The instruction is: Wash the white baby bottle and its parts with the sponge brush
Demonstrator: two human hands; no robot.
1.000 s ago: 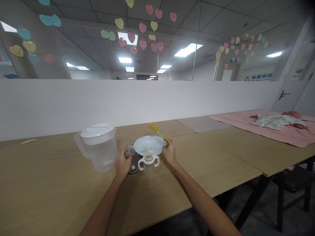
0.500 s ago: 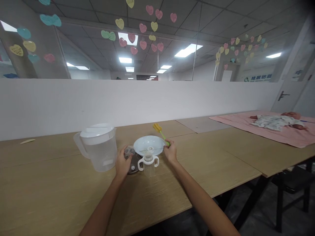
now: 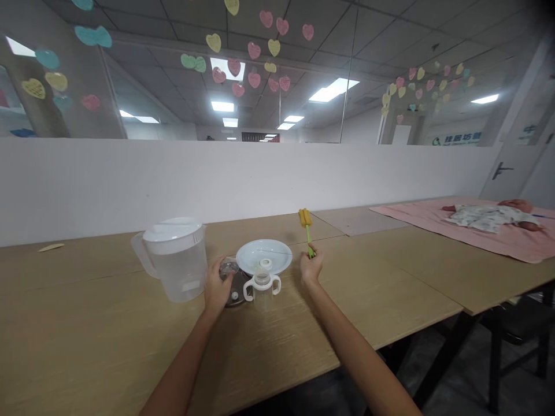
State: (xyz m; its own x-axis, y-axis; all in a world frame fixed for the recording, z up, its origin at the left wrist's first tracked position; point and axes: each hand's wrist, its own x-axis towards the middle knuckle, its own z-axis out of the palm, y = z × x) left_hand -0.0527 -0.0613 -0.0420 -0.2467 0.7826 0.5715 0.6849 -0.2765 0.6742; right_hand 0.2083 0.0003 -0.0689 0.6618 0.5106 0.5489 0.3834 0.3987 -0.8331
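My right hand is closed around the green handle of a bottle brush, its yellow sponge head pointing up. My left hand grips a clear dome-shaped cap over a dark round dish. A small white piece lies on that dish. Between my hands stands a clear baby bottle with two white side handles and an open top. Just behind it, a white bowl holds a white ring.
A lidded clear pitcher with liquid stands left of my left hand. A flat tan piece lies far left. At the right, a baby doll lies on a pink cloth. A dark chair stands beyond the table's front edge.
My right hand has moved right, away from the bowl, carrying the bottle brush, which now stands more upright. The left hand stays at the clear cap.
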